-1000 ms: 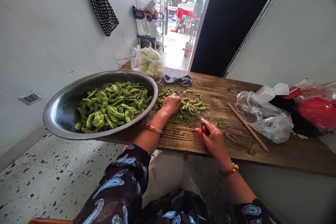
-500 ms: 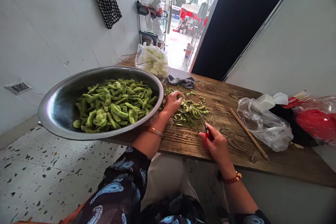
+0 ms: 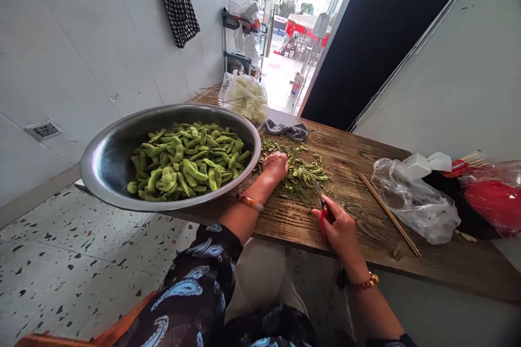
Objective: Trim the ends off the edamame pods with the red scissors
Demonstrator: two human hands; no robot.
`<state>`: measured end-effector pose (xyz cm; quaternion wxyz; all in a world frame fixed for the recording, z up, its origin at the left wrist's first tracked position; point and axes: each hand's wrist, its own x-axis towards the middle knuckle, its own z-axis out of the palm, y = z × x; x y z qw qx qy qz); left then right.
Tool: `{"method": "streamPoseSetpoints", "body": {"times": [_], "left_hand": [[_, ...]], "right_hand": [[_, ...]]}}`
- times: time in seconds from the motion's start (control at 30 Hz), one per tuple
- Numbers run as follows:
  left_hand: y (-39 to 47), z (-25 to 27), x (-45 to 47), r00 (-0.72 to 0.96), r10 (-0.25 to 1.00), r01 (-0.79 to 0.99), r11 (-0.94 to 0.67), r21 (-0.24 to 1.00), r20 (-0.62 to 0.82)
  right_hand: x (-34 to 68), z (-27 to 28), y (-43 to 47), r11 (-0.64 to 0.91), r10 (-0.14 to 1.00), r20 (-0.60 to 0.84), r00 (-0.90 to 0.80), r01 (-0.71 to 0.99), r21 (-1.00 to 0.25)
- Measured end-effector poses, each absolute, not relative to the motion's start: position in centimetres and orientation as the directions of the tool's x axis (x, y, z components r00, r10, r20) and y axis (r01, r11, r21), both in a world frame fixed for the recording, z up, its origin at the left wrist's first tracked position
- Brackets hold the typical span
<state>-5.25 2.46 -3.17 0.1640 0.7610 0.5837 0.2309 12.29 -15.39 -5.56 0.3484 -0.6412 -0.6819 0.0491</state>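
Note:
My left hand [image 3: 275,168] is closed at the near side of a pile of trimmed green scraps and edamame pods [image 3: 307,172] on the wooden table. A green edamame pod [image 3: 292,156] sticks up from its fingertips; the fingers themselves are partly hidden. My right hand [image 3: 340,225] grips red-handled scissors [image 3: 323,216], their dark blades pointing away toward the pile. Whether the blades are parted is hard to make out. Left of my left hand, a large steel basin [image 3: 103,190] holds a heap of edamame pods [image 3: 189,162].
Behind the pile lie a grey cloth [image 3: 287,130] and a plastic bag of pale vegetable pieces [image 3: 246,98]. To the right are wooden chopsticks [image 3: 388,214], a clear plastic bag [image 3: 415,200] and a red bag [image 3: 492,203]. A shelf cart [image 3: 244,54] stands by the doorway.
My left hand has turned and lowered at the pile's edge, with a pod now showing upright at its fingertips. My right hand keeps the scissors nearly in place. The whole view has shifted slightly.

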Motion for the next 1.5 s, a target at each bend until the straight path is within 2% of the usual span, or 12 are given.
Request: {"method": "streamPoseSetpoints", "body": {"times": [0.13,0.27,0.53,0.6,0.8,1.07,1.17,1.27,1.37,1.43,1.5], "left_hand": [[2.6,-3.2,-5.6,0.179,0.967,0.769,-0.253,0.587,0.181],[3.0,-3.2,-5.7,0.161,0.966,0.608,-0.259,0.751,0.203],[3.3,-2.6,-5.4,0.144,0.943,0.334,-0.332,0.882,0.301],[3.2,-2.5,-5.4,0.116,0.933,0.278,-0.36,0.89,0.341],[2.8,-2.4,-5.6,0.052,0.915,0.296,-0.397,0.869,0.401],[1.9,-2.0,-5.1,0.099,0.886,0.356,-0.456,0.816,0.452],[1.6,-1.8,-4.9,0.073,0.922,0.247,-0.385,0.889,0.38],[1.6,-1.5,-5.0,0.028,0.984,-0.031,-0.177,0.984,0.178],[1.5,-1.3,-5.1,0.058,0.998,-0.276,0.044,0.96,-0.03],[1.2,-1.1,-5.0,0.127,0.989,-0.324,0.116,0.939,-0.078],[0.9,-1.0,-4.9,0.246,0.968,-0.321,0.136,0.937,-0.057]], "right_hand": [[12.3,-5.9,-15.4,0.169,0.912,0.406,0.064,0.842,-0.512],[13.0,-5.6,-14.8,0.185,0.916,0.398,0.044,0.834,-0.52],[16.7,-2.0,-9.2,0.205,0.905,0.425,0.033,0.84,-0.502],[17.1,-1.5,-7.5,0.223,0.915,0.403,-0.004,0.837,-0.5],[16.4,-1.6,-3.4,0.296,0.927,0.353,-0.128,0.827,-0.478],[15.8,-2.9,-2.6,0.341,0.922,0.353,-0.16,0.766,-0.545],[15.6,-3.0,-3.0,0.293,0.937,0.333,-0.11,0.767,-0.571],[15.3,-2.8,-3.2,0.253,0.944,0.323,-0.061,0.762,-0.597],[14.8,-2.5,-3.4,0.242,0.945,0.327,-0.013,0.7,-0.671],[14.5,-2.3,-3.5,0.237,0.946,0.324,0.02,0.64,-0.731],[14.2,-2.1,-3.6,0.239,0.944,0.328,0.039,0.604,-0.76]]}}
